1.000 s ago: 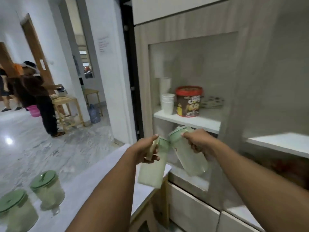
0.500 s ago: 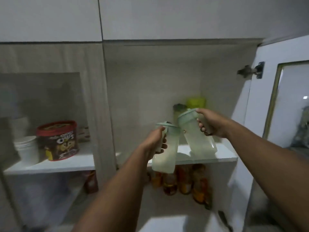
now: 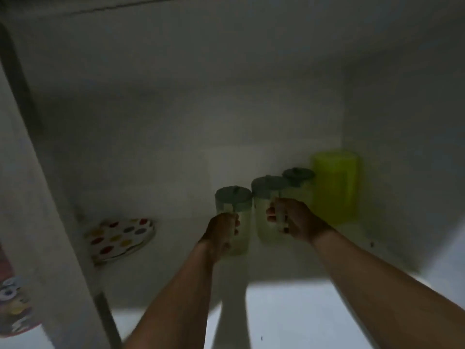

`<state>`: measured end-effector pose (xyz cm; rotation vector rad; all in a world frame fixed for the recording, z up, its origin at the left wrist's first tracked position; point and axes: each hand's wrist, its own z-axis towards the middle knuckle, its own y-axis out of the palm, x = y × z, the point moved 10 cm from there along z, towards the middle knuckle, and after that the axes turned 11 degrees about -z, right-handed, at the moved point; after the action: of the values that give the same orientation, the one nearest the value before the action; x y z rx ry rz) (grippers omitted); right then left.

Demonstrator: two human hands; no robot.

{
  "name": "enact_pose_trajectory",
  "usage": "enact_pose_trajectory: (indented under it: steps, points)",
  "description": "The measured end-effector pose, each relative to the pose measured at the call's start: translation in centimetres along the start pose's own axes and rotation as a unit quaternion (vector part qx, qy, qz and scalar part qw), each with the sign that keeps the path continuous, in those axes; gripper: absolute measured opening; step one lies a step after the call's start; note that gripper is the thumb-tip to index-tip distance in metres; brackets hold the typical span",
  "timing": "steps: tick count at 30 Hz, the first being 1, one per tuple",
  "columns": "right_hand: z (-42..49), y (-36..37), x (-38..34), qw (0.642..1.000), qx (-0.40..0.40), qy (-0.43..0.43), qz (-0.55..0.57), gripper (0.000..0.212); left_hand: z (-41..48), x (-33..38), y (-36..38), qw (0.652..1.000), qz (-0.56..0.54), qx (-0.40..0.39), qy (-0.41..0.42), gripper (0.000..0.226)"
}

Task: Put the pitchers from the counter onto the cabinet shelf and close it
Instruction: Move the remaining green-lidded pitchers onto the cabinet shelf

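Observation:
Both my arms reach deep into the dim cabinet. My left hand (image 3: 221,233) grips the handle of a pale pitcher with a green lid (image 3: 234,197), which stands upright on the white shelf (image 3: 302,311). My right hand (image 3: 294,220) grips the handle of a second green-lidded pitcher (image 3: 266,190), right beside the first. A third pitcher with a darker lid (image 3: 298,176) stands just behind the second, against the back wall.
A bright yellow-green container (image 3: 336,187) stands in the back right corner. A polka-dot plate (image 3: 120,238) lies at the shelf's left, by the divider panel (image 3: 50,222). A red cereal tub (image 3: 12,303) shows in the left compartment.
The view has moved close into the cabinet. Both hands have carried the pitchers forward from in front of the shelf edge to the back of the shelf.

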<state>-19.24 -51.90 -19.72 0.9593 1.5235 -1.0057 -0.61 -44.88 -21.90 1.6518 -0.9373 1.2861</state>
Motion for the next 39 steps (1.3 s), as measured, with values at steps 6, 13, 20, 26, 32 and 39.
enact_pose_trajectory:
  steps: [6, 13, 20, 26, 32, 39]
  points:
    - [6.7, -1.0, 0.8, 0.998, 0.031, 0.035, -0.029, 0.024, 6.1, 0.4, 1.4, 0.998, -0.039, -0.002, -0.042, 0.018]
    - [11.4, -1.6, 0.6, 0.995, 0.052, 0.047, -0.067, 0.031, 11.3, 1.0, 2.1, 0.998, -0.016, 0.017, -0.051, 0.026]
    - [11.0, -1.6, 0.1, 0.987, 0.061, 0.044, -0.139, 0.067, 12.0, 1.8, 1.4, 0.990, 0.123, 0.063, -0.013, 0.047]
    - [6.3, -3.4, -2.3, 0.959, 0.168, -0.023, -0.229, 0.076, 5.6, 3.3, -0.9, 0.972, 0.222, 0.075, 0.020, 0.065]
    - [-2.2, 2.0, -4.9, 0.948, 0.126, -0.085, -0.280, 0.029, -5.9, 4.5, -4.1, 0.973, 0.228, 0.018, 0.034, 0.039]
    - [-18.9, 16.7, -5.6, 0.965, 0.045, -0.189, -0.178, 0.018, -24.0, 2.1, -13.6, 0.977, 0.204, -0.035, -0.043, 0.020]
